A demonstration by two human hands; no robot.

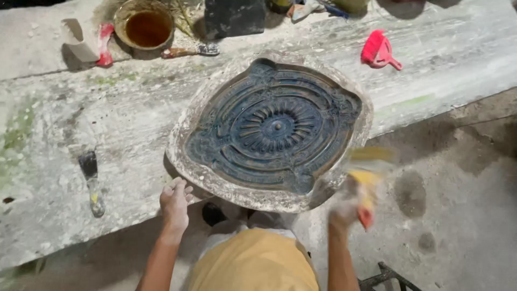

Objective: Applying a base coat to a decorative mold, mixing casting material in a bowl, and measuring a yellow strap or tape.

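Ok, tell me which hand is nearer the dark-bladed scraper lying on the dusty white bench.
Left. The left hand rests on the round blue mould's near rim, a little right of the scraper; the blurred right hand, gripping a yellow-and-red tool, is past the mould's far side.

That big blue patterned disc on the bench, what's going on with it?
A person steadies the round ornamental mould with the left hand at its near rim. The right hand, blurred, holds a yellow-bristled brush with a red handle by the mould's right edge. A scraper lies on the dusty bench.
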